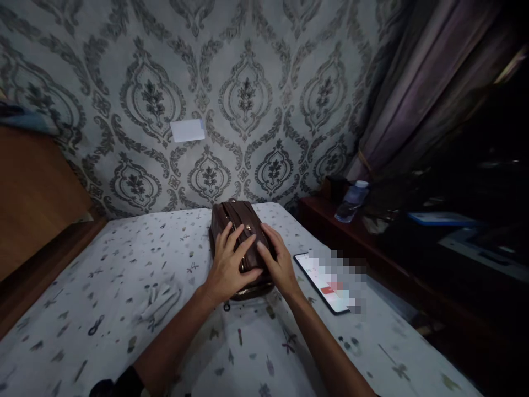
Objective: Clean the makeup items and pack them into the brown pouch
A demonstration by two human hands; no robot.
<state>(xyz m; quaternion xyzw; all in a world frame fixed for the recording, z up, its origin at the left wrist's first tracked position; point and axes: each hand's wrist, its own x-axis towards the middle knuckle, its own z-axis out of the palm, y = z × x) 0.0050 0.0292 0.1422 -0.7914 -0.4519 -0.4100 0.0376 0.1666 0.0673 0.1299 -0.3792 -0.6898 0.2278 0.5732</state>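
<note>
A dark brown leather bag (242, 212) with brass zippers and snap buttons lies on a patterned white sheet. Across its top left rests my left hand (231, 264), fingers spread and thumb reaching toward the right. My right hand (281, 259) lies against the bag's right side, its fingers stretched along the edge and its thumb on the top. Both hands touch the leather. The right hand's far fingertips are partly hidden. A zipper shows along the near end of the bag.
A lit phone (322, 281), partly blurred out, lies right of the bag on the sheet (124, 264). A plastic bottle (352, 201) stands on a dark red ledge (318, 212). Brown wooden furniture (37, 193) is at left. Patterned wallpaper carries a white card (188, 130); a curtain (405, 94) hangs right.
</note>
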